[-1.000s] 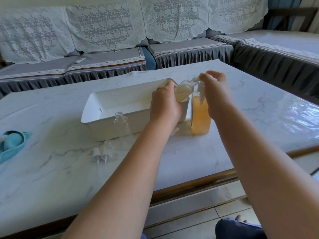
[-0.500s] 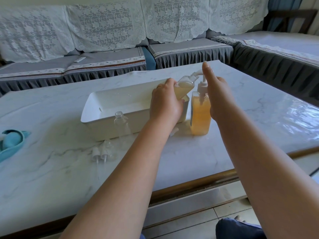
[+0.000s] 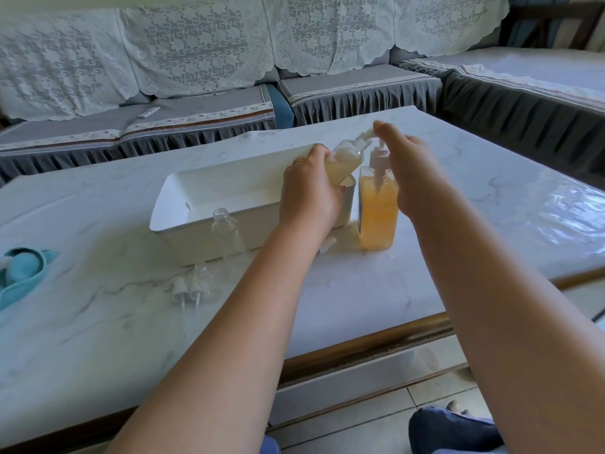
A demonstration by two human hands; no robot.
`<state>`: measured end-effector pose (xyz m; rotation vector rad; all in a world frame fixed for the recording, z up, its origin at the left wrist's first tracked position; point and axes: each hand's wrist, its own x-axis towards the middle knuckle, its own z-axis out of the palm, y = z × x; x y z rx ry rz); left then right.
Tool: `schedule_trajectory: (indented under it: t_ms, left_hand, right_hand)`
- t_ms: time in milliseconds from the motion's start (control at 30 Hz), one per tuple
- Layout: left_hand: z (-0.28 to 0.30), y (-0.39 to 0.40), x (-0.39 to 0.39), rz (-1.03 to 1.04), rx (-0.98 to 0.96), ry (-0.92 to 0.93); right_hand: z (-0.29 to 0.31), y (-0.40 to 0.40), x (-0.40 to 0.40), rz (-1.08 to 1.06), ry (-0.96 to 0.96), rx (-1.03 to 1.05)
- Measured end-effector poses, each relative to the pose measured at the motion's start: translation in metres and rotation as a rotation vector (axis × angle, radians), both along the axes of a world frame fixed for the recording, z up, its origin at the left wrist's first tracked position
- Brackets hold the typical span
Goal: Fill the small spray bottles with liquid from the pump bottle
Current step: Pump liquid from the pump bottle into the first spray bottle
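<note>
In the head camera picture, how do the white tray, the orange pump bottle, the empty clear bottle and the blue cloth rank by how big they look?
1. white tray
2. orange pump bottle
3. blue cloth, partly cut off at the edge, so its rank is unsure
4. empty clear bottle

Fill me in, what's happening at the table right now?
A person is filling a small spray bottle from the pump bottle of orange liquid. The left hand holds the small bottle tilted, mouth at the pump spout, over the corner of the white tray. The right hand rests on the pump head. An empty bottle and two spray caps wait on the marble table.
</note>
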<state>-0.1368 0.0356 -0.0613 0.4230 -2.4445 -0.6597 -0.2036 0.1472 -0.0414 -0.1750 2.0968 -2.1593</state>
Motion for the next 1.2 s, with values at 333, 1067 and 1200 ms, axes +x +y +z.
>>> schedule_trajectory:
  t_ms: [333,1067,1200]
  left_hand:
    - [0.003,0.0,-0.002,0.015,0.013,0.002]
    - [0.004,0.0,-0.001,0.015,0.004,0.016]
    - [0.004,0.0,0.0,0.014,-0.004,0.006]
  right_hand:
    - [0.013,0.004,0.02,0.045,-0.031,0.018]
    - [0.007,0.003,0.014,0.035,-0.022,0.001]
    - [0.009,0.004,0.015,0.023,-0.03,-0.007]
